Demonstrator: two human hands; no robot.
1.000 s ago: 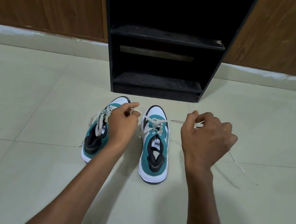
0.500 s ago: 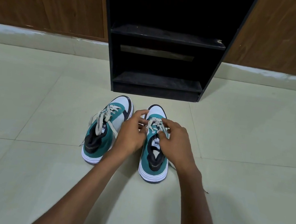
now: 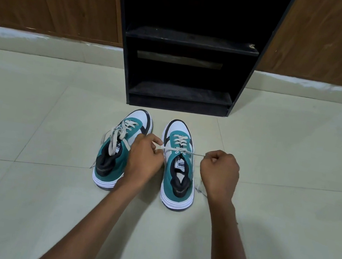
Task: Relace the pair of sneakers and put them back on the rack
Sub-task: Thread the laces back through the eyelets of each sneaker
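Both grips closed on lace. Left hand pinches one end of the lace between thumb and forefinger, just off the inner side of the right sneaker. Right hand is fisted round the other end, just off that shoe's outer side. The lace runs taut and nearly level between them, across the top eyelets, so the pull is crosswise to the shoe's long axis (heel toward the person, toe toward the rack).

Both hands about equally near the eyelets, one each side of the shoe. Loose tail of lace lies on the floor under the right wrist.

Left sneaker stands beside its mate, partly behind the left hand, apart from it; its lacing hangs slack and looks untied.

Judgement: tightening stage on the right shoe, knot not yet made. The rack's bottom shelf sits straight ahead of both toes, near.
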